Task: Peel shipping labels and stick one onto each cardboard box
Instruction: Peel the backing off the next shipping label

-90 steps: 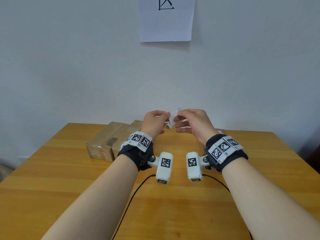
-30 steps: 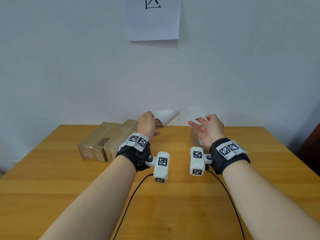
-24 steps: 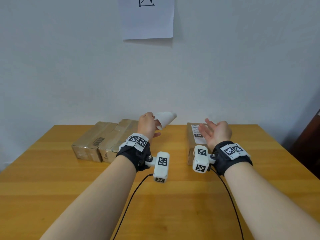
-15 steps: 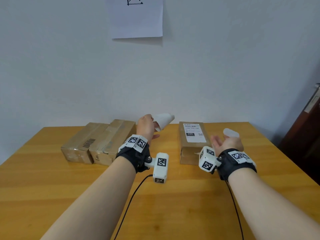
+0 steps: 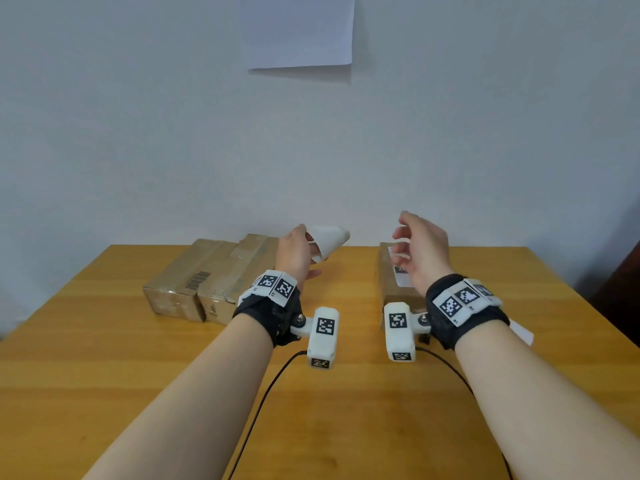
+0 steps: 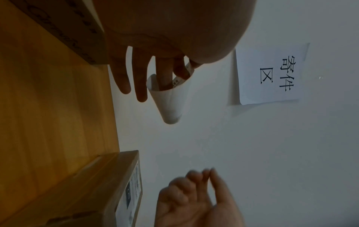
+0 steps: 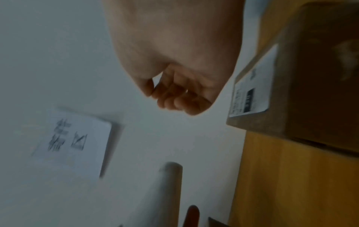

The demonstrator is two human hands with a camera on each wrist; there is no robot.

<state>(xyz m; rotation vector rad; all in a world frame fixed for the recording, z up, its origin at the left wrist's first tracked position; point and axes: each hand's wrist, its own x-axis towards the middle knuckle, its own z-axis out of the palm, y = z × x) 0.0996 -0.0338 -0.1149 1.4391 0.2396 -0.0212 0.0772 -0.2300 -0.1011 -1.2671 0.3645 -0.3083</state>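
My left hand (image 5: 298, 252) is raised above the table and pinches a peeled white label (image 5: 329, 239) that curls into a cone; in the left wrist view two fingers sit inside the curled label (image 6: 170, 99). My right hand (image 5: 415, 249) hovers over the right cardboard box (image 5: 393, 292), fingers loosely curled and empty. That box carries a stuck-on label (image 7: 252, 86), partly hidden by my hand in the head view. Two bare cardboard boxes (image 5: 194, 282) (image 5: 237, 271) lie side by side at the back left, just left of my left hand.
A white scrap of paper (image 5: 521, 332) lies on the wooden table (image 5: 104, 358) right of my right wrist. A printed sheet (image 5: 299, 32) hangs on the wall behind. Black cables (image 5: 263, 393) run from the wrist cameras towards me.
My right hand swung out right with a white strip, let it go on the table, and has come back up over the labelled box. The left hand kept the curled label still.
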